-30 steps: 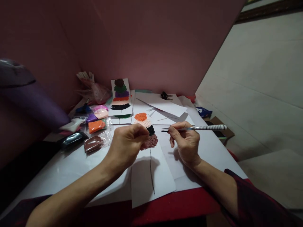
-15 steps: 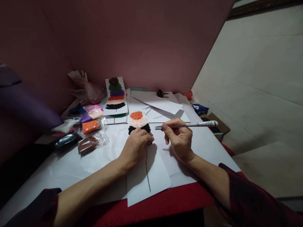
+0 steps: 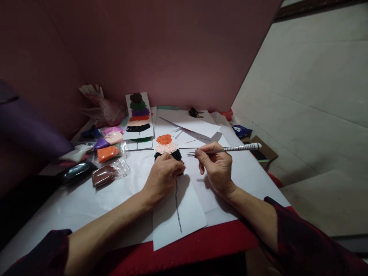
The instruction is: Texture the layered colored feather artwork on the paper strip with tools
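Observation:
My left hand (image 3: 164,174) rests on a white card (image 3: 184,218), fingers curled and pressed together over a bit of brown clay (image 3: 180,174) that shows at the fingertips. On the card above it are bands of clay: orange (image 3: 163,139), pale peach (image 3: 166,148) and black (image 3: 177,154), all with a ridged surface. A dark line (image 3: 177,203) runs down the card below the hand. My right hand (image 3: 217,166) is closed around a small fork (image 3: 241,147) with a patterned white handle. The fork's tines point left, just right of the black band.
Bagged clay, including brown (image 3: 103,175), orange (image 3: 107,153) and black (image 3: 79,171), lies on the left. A finished-looking card with coloured bands (image 3: 138,135) leans at the back. Loose paper (image 3: 186,124) and keys (image 3: 195,112) lie behind. A red cloth (image 3: 184,245) edges the table.
The whole view has shifted slightly, so things appear a little further left. Both hands keep nearly the same pose, and the fork stays in the right hand.

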### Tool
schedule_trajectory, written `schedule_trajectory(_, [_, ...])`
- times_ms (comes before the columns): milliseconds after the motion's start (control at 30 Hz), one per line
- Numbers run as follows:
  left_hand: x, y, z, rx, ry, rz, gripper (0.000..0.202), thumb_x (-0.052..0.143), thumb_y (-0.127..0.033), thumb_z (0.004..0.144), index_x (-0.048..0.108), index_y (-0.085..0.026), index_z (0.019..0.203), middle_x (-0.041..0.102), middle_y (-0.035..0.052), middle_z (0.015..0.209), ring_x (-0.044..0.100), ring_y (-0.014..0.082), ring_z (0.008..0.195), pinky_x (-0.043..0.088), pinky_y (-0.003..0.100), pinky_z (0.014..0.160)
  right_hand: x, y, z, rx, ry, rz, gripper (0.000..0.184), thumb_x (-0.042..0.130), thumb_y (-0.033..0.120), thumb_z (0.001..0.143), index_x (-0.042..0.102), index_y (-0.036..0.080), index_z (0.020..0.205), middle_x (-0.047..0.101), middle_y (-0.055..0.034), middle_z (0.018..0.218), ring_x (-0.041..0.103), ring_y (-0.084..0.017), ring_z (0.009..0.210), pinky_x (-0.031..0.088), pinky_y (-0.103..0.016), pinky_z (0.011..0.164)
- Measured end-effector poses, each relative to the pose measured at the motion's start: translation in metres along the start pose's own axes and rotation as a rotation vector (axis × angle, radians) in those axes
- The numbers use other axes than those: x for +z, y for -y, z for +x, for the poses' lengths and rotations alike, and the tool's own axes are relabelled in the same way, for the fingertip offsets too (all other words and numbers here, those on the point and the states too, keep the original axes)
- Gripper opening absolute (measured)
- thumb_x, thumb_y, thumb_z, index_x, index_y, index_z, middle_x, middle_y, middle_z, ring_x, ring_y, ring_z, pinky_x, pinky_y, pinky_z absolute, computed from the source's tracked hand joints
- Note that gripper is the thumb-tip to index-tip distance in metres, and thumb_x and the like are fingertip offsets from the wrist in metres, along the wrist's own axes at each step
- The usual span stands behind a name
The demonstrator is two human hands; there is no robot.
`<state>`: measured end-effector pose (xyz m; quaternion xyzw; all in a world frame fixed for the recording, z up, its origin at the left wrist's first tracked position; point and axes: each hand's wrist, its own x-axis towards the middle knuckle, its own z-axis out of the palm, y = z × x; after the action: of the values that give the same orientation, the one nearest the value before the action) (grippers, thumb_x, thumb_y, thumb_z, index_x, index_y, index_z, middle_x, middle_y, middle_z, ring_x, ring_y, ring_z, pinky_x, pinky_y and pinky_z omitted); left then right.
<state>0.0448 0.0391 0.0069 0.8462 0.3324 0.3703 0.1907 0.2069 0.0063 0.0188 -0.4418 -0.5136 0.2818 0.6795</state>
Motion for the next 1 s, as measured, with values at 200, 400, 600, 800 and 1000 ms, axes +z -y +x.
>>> schedule_trajectory(200, [-0.001,0.002,0.003,0.086,0.001,-0.045,0.020,0.056,-0.006,0.086,0.069,-0.017,0.074,0.068,0.0046,0.072,0.054,0.0203,0.077,0.048,0.035,0.071,0.000,-0.001,0.002,0.008,0.008,-0.011,0.014,0.069,0.027,0.083,0.059,0.020,0.076,0.058,0.0044,0.059,0.044,-0.007,0.036,0.034,-0.022,0.034])
schedule_trajectory(400, [-0.013,-0.010,-0.002,0.124,-0.129,0.051,0.015,0.060,-0.010,0.087,0.062,-0.017,0.073,0.065,0.0029,0.069,0.054,0.0176,0.069,0.044,0.030,0.065,-0.002,0.001,-0.005,0.104,0.064,-0.077,0.016,0.068,0.027,0.083,0.057,0.020,0.074,0.052,0.0063,0.053,0.042,-0.007,0.038,0.032,-0.022,0.035])
schedule_trajectory(600, [-0.004,-0.038,-0.036,0.403,0.207,0.226,0.027,0.044,-0.013,0.093,0.060,-0.016,0.072,0.057,0.0007,0.063,0.046,0.0131,0.047,0.031,0.026,0.042,-0.006,-0.004,-0.023,0.226,0.224,-0.195,0.016,0.064,0.024,0.084,0.055,0.020,0.071,0.048,0.0061,0.054,0.041,-0.009,0.044,0.032,-0.022,0.039])
schedule_trajectory(800, [0.004,-0.040,-0.044,0.466,0.384,0.343,0.021,0.043,-0.008,0.088,0.060,-0.016,0.077,0.059,0.0061,0.076,0.052,0.0174,0.052,0.032,0.029,0.039,-0.005,-0.009,-0.021,0.222,0.249,-0.272,0.017,0.063,0.022,0.083,0.054,0.019,0.068,0.049,0.0042,0.058,0.042,-0.009,0.050,0.034,-0.024,0.045])
schedule_trajectory(1000, [0.000,-0.041,-0.041,0.449,0.481,0.357,0.017,0.046,-0.009,0.087,0.061,-0.016,0.082,0.060,0.0072,0.080,0.051,0.0171,0.053,0.029,0.031,0.039,-0.004,-0.011,-0.021,0.231,0.250,-0.293,0.016,0.063,0.021,0.083,0.056,0.019,0.069,0.049,0.0041,0.060,0.043,-0.010,0.053,0.035,-0.025,0.049])
